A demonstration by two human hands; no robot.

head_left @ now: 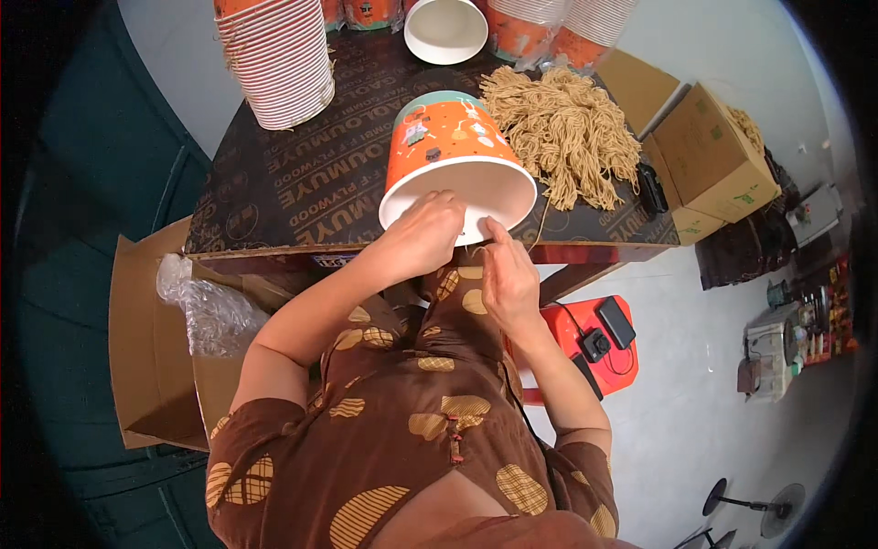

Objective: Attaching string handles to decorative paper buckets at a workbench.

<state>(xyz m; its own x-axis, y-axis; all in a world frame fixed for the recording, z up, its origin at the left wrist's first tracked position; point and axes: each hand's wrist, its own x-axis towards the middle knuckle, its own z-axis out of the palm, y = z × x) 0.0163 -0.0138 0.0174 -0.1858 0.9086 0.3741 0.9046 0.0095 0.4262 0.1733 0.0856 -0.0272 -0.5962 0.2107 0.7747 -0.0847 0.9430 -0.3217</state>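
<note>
A large orange paper bucket (439, 137) with a printed cartoon pattern and a pale green base lies tilted on the table's near edge, its white mouth facing me. My left hand (425, 233) is closed at the bucket's lower rim, with curled fingers inside the mouth; its thumb is hidden. Close by on the right, my right hand (508, 279) pinches at the same rim, the forefinger against its edge. A thin strand of tan twine shows between the hands by the right fingertips. A heap of tan twine strands (572, 133) lies right of the bucket.
Stacked paper buckets (279, 69) stand at the back left, with more wrapped stacks (521, 27) behind. One white bucket (445, 32) faces me. A black object (651, 189) sits at the table's right edge. Cardboard boxes (151, 339) and a red stool (622, 366) flank me.
</note>
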